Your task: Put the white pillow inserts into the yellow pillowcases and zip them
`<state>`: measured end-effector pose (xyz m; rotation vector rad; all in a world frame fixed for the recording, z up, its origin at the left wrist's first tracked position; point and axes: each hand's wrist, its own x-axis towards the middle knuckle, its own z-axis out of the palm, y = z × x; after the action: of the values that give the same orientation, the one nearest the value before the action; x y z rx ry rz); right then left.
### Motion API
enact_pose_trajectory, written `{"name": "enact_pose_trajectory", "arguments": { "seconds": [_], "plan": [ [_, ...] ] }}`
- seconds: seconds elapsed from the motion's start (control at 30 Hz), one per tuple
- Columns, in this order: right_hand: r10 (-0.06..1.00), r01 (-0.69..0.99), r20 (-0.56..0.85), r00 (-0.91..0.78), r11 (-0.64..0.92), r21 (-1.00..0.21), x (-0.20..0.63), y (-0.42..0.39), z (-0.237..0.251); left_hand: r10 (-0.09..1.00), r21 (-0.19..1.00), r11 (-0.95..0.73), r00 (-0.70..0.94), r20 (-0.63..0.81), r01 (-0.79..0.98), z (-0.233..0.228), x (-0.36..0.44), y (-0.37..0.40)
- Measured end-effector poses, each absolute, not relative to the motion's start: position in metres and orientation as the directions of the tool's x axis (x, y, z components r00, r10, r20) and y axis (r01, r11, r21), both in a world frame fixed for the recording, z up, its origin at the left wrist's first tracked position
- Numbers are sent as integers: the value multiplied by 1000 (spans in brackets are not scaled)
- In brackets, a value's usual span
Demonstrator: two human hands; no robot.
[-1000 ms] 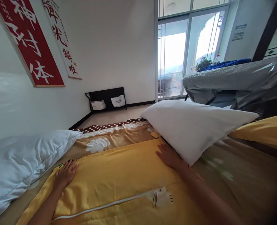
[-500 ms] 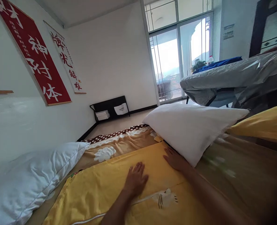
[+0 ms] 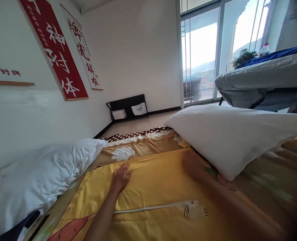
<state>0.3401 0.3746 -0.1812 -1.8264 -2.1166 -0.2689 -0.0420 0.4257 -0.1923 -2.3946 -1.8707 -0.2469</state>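
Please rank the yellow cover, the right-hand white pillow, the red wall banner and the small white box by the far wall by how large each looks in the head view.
1. yellow cover
2. right-hand white pillow
3. red wall banner
4. small white box
The box sits farthest from the camera, so its apparent smallness may be partly distance.

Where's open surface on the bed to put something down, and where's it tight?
Free: yellow cover between left hand and blurred right hand; also brown sheet beyond. Tight: left edge by the white pillow, right under the second pillow.
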Motion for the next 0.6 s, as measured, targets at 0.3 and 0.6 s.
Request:
{"name": "enact_pose_trajectory", "arguments": {
  "seconds": [0.3, 0.6],
  "plan": [
    [854, 831, 294, -429, 500, -242, 111, 385, -183, 924, 214, -349, 296, 243, 912, -200, -65, 437],
    [985, 961, 161, -63, 103, -255, 270, 410, -199, 945, 88, -274, 252, 207, 958, -198, -110, 424]
  ]
}}
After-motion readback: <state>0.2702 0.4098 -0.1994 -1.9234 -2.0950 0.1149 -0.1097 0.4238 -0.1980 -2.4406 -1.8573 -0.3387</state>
